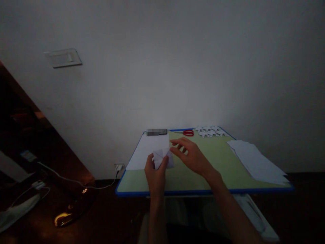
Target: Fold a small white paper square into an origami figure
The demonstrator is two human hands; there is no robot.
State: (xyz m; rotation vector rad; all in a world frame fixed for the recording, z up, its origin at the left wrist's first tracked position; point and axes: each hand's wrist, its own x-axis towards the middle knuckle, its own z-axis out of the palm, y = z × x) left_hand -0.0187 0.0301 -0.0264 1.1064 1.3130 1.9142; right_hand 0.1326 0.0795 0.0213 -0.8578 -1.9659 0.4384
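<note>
A small folded white paper (164, 157) lies on the green table top (218, 162). My left hand (155, 174) pinches its near edge, thumb on top and fingers closed round it. My right hand (191, 155) rests beside the paper's right edge with fingers stretched out and spread, fingertips touching or just over the fold. A larger white sheet (149, 150) lies flat under and behind the folded piece.
Red-handled scissors (187, 133) and a dark flat object (156, 132) lie at the table's far edge. Several folded white paper shapes (210, 131) sit at the far right. A stack of white sheets (256, 162) overhangs the right side. Cables (76, 181) run on the floor at left.
</note>
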